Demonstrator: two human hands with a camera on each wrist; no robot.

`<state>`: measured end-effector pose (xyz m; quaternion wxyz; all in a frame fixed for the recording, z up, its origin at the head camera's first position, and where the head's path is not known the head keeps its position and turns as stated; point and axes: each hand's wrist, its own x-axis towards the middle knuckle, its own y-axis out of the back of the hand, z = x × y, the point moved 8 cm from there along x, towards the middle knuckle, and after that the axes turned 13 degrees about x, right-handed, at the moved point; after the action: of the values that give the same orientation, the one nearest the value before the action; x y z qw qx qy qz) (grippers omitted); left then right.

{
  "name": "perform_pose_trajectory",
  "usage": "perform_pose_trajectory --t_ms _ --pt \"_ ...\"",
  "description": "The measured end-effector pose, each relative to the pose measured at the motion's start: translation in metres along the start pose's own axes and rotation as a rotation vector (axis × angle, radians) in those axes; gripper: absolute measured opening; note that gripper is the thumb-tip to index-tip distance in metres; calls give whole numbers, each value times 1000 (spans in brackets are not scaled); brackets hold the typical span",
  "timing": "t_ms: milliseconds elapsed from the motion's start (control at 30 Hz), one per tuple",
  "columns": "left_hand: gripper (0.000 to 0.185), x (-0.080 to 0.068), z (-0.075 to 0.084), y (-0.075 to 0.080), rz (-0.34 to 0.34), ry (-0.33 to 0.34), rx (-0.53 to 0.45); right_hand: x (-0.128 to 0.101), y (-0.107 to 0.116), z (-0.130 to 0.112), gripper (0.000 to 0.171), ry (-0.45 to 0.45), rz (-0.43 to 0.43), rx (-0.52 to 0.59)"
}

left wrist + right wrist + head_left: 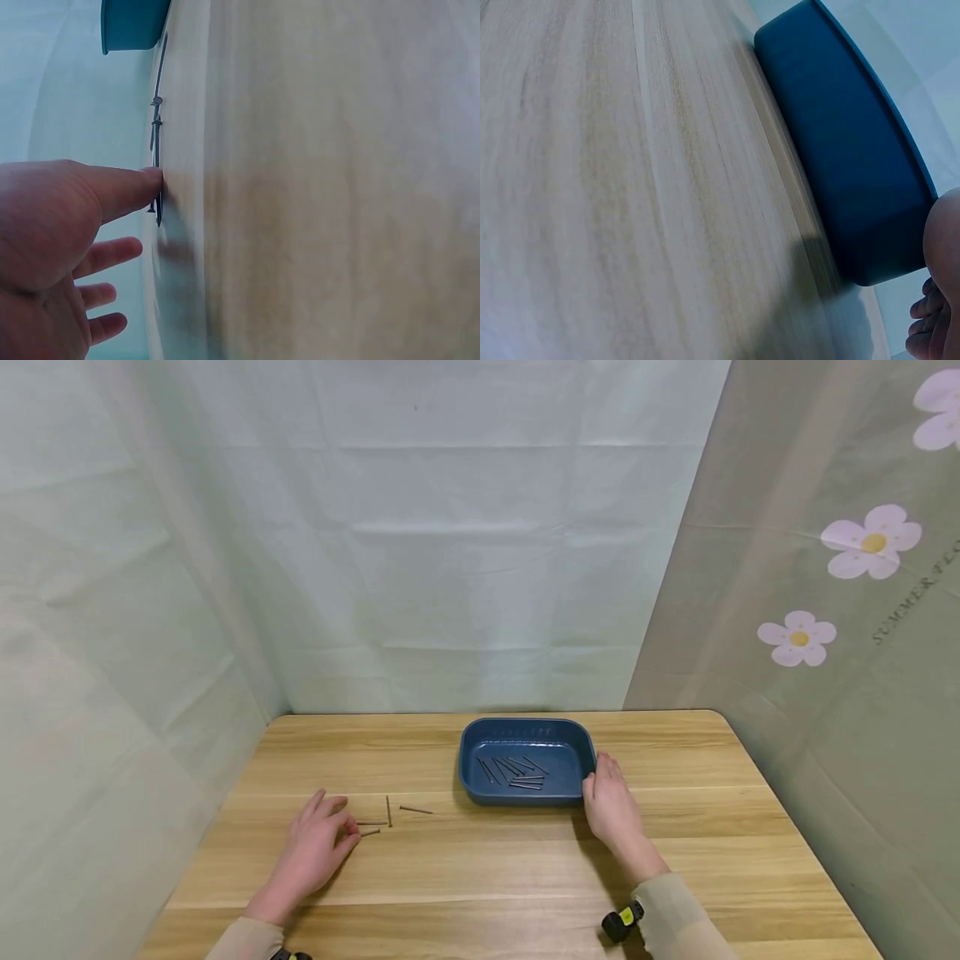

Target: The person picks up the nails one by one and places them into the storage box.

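My left hand (318, 847) is low over the table at the left, thumb and index fingertip together at the end of a nail (372, 823), the other fingers spread. In the left wrist view the thumb (135, 187) overlaps that nail, close to the wood. A second nail (371, 833) lies right beside the fingertips. Further right are an upright-lying nail (389, 811) and a slanted nail (416, 810). My right hand (613, 806) grips the right side of a blue rectangular dish (480, 795), thumb at its rim. Several nails (527, 778) lie on the dish's floor.
The wooden table (480, 877) meets a pale curtain (465, 568) at the back. A flower-printed curtain (795, 693) hangs along the right side. Black straps with a camera (621, 922) sit on my right wrist.
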<state>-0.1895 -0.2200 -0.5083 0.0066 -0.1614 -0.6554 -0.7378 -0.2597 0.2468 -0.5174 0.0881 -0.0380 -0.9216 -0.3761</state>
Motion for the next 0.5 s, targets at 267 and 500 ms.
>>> perform_pose_trajectory --t_ms 267,500 --pt "25 1 -1 -4 -21 11 0 -1 0 1 54 2 -7 -5" --pt "24 -1 -1 -7 -48 21 -12 0 0 -1 54 16 5 -6"
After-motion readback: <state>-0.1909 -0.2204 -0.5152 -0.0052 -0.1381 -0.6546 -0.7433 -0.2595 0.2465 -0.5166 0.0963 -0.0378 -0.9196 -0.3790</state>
